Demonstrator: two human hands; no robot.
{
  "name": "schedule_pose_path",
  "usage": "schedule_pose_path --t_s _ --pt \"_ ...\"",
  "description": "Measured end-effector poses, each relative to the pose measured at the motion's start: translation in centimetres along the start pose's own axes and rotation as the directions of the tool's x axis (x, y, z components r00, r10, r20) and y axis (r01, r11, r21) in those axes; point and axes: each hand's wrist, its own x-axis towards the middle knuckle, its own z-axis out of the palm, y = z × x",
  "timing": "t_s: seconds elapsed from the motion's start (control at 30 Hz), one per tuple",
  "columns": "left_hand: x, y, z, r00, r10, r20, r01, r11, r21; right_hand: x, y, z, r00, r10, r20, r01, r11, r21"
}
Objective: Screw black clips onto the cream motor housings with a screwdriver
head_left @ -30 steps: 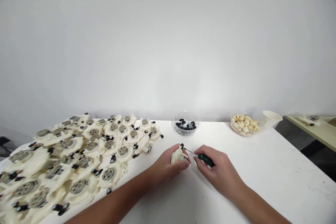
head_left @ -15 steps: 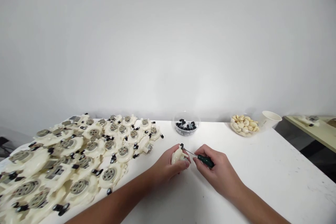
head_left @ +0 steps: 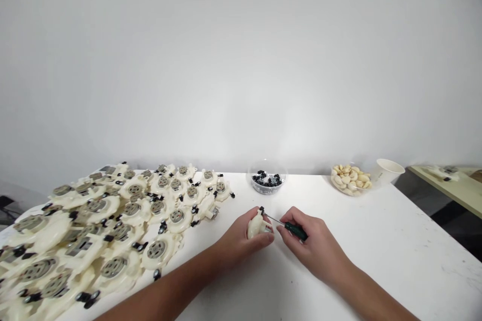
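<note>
Between the thumb and fingers of my left hand (head_left: 241, 238) is a cream plastic motor housing (head_left: 256, 225), tilted on its side. A small black fitting (head_left: 261, 209) sits at its upper end. My right hand (head_left: 311, 241) is closed around the dark green handle of a screwdriver (head_left: 295, 230). The screwdriver's thin metal shaft points up and left, and its tip is at or very near the black fitting; whether it touches a screw is too small to tell. My fingers hide part of the housing.
Many similar motor housings (head_left: 156, 249) with black fittings cover the left of the white table (head_left: 361, 246). At the back are a clear bowl (head_left: 267, 190) of black parts and screws, a bowl of nuts or shells (head_left: 351, 179), and a paper cup (head_left: 389, 170). A greenish table (head_left: 452, 188) stands at right.
The motor housing has turned slightly and shifted a little to the right in my left hand. My right hand with the screwdriver is almost where it was.
</note>
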Motion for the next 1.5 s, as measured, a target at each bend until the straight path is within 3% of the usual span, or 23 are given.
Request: schedule_pose_path --t_s 0.23,0.43,0.67,0.73,0.8,0.87,0.9,1.0,1.13,1.27,1.5 --pt "0.0 -0.1 0.1 1.000 -0.001 0.000 0.001 1.000 0.009 -0.4 0.5 0.5 0.973 -0.223 -0.066 0.196 0.941 -0.277" --pt "-0.3 0.9 0.2 0.998 -0.059 0.023 0.057 0.995 0.085 -0.2 -0.1 0.5 0.998 0.030 -0.047 -0.029 1.000 0.011" --pt "-0.6 1.4 0.2 0.998 -0.042 0.053 0.033 0.988 0.149 -0.2 -0.4 0.8 0.991 0.126 -0.044 -0.116 0.976 0.184" --pt "-0.6 1.4 0.2 0.998 -0.036 0.049 0.027 0.985 0.169 -0.1 -0.2 1.1 0.977 0.213 0.017 -0.206 0.916 0.344" --pt "-0.6 1.3 0.2 0.998 -0.030 0.050 0.020 0.982 0.186 0.1 0.0 1.4 0.941 0.305 0.147 -0.336 0.785 0.520" --pt "-0.6 1.2 0.3 0.999 -0.018 0.040 0.010 0.981 0.193 0.3 0.2 1.6 0.897 0.358 0.261 -0.440 0.652 0.618" --pt "-0.5 1.2 0.3 1.000 -0.012 0.029 0.007 0.982 0.188 0.4 0.1 1.5 0.888 0.366 0.279 -0.457 0.627 0.631" --pt "-0.3 1.0 0.3 1.000 -0.022 0.004 0.022 0.990 0.139 0.5 -0.2 1.0 0.933 0.320 0.166 -0.357 0.752 0.555" --pt "-0.1 0.8 0.1 0.998 -0.053 0.017 0.052 0.998 0.046 0.2 -0.7 0.3 0.987 0.163 0.009 -0.160 0.953 0.256" --pt "-0.1 0.8 0.0 0.999 -0.036 0.038 0.036 0.999 -0.005 -0.1 -0.4 0.4 0.998 0.043 -0.052 -0.039 0.997 0.072" --pt "0.0 1.6 -0.1 0.997 -0.032 0.063 0.036 0.998 -0.054 -0.1 -0.5 -0.1 0.996 0.006 -0.089 -0.004 1.000 0.028"
